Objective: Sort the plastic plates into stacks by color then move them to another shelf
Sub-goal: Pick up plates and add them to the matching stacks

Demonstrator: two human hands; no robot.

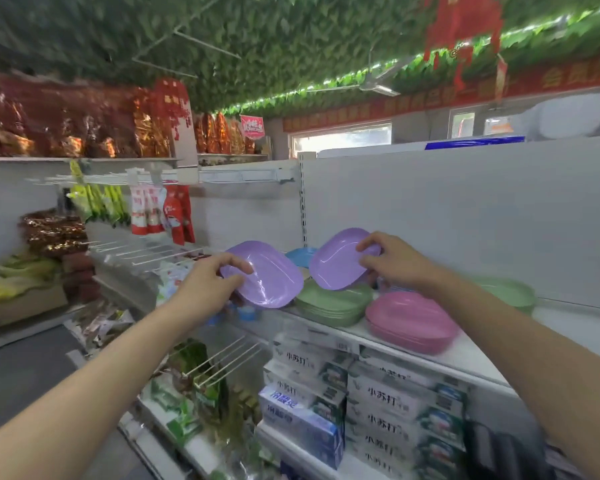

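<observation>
Plates of glossy purple plastic, squarish with rounded corners, hang tilted above the white shelf [465, 351], one in each grip. The left hand [212, 276] pinches the rim of the left purple plate [269, 278]; the right hand [392, 261] pinches the right purple plate [336, 259]. Beneath them sit a green stack [331, 306] and a pink stack [411, 322], with a blue plate [300, 255] behind. Another green stack [511, 293] sits farther right. Boxed goods [388, 407] fill the shelf below.
</observation>
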